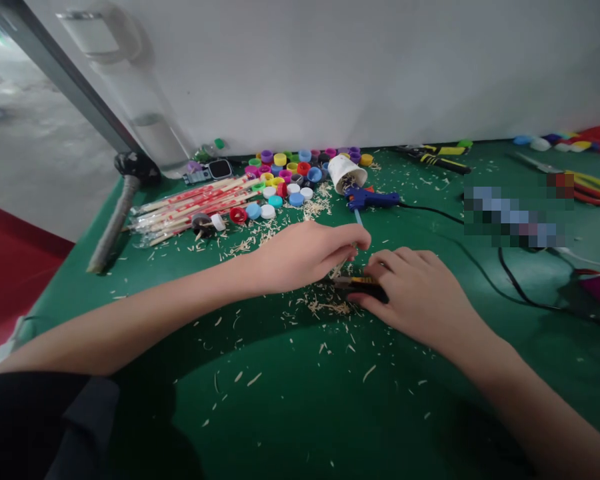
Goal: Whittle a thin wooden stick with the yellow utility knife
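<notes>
My left hand is closed in a pinch over the middle of the table, its fingertips turned down and partly hidden. Pale wood shavings lie scattered just below those fingers; what the pinch holds, if anything, I cannot make out. A black and yellow utility knife is gripped by my right hand, its blade end pointing left beneath my left hand. Just beyond my hands are a blue glue gun and a white cup tipped on its side with shavings at its mouth.
Many coloured bottle caps and wrapped chopsticks lie at the back left, near a smartwatch. Pliers and scissors rest at the back right. A black cord crosses the green table. A white wall stands behind.
</notes>
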`<state>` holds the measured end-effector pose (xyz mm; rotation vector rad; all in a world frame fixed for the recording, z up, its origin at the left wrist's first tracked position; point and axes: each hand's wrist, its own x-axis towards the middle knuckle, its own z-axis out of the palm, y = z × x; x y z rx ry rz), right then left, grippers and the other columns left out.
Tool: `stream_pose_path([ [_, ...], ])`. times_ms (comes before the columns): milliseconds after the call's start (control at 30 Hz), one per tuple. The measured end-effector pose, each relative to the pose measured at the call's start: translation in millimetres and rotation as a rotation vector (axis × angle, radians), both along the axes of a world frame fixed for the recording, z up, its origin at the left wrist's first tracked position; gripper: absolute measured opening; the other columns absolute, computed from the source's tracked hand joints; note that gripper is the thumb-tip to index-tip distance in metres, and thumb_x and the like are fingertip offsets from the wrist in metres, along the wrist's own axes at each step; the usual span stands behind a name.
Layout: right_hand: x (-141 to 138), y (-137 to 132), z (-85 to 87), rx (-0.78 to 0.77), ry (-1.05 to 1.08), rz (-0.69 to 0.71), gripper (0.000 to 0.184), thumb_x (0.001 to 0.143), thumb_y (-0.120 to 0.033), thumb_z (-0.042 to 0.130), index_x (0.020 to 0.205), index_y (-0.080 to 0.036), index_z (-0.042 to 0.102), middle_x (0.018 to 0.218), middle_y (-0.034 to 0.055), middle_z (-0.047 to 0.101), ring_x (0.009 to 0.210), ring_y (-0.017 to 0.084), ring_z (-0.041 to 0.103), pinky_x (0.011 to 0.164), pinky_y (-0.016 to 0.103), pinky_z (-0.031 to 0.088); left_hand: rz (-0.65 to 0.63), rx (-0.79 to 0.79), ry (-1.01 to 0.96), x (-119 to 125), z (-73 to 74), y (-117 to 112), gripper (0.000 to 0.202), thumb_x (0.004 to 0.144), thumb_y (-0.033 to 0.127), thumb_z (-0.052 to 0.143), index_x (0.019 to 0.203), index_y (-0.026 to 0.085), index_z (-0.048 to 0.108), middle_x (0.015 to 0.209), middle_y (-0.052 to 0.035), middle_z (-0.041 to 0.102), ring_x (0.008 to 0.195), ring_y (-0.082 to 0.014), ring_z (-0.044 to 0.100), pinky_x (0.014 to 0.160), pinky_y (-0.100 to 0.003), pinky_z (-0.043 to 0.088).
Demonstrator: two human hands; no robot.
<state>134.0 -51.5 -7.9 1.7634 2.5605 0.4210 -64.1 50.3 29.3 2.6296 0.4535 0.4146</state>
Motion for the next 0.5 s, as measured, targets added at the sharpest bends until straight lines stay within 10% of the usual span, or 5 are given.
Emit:
stream_pose_path([
  [500,-8,6,-9.6,-0.011,0.212,0.098,0.024,0.095,-0.029,0.041,0.097,-0.019,0.063,0.089,0.0044,0.066,0.081,0.020,0.058,0.053,0.030,0.030,-0.019,0.099,0.024,2,-0.8,-2,0.023,0.097,0.023,0.036,0.111,0.020,0.054,0.079,-0.0010,0.067,0.053,-0.0067,0.052,0.048,-0.022,0.034],
])
